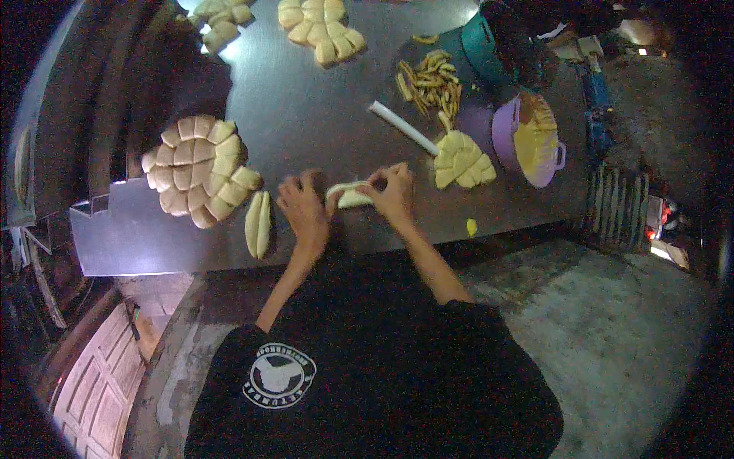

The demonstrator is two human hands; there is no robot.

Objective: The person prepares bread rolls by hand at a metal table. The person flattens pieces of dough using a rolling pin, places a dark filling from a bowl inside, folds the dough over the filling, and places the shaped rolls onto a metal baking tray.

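A small flattened piece of pale dough [353, 196] lies on the metal table in front of me, its upper edge curled over. My right hand [394, 197] pinches the dough's right end between thumb and fingers. At its left end, my left hand [303, 208] rests with fingers apart and the thumb against the dough. Just left of that hand lie two long shaped dough rolls [258, 224], side by side. Beyond my right hand is a flat cluster of cut dough pieces [462, 161], with a white rolling pin [404, 128] touching its left side.
A larger cluster of dough pieces [199, 164] sits left, another [321, 30] at the far side. Brownish-yellow strips [432, 83] are heaped at far right, near a purple basin [505, 138] and a green tub [479, 47]. A yellow scrap [472, 226] lies near the front edge.
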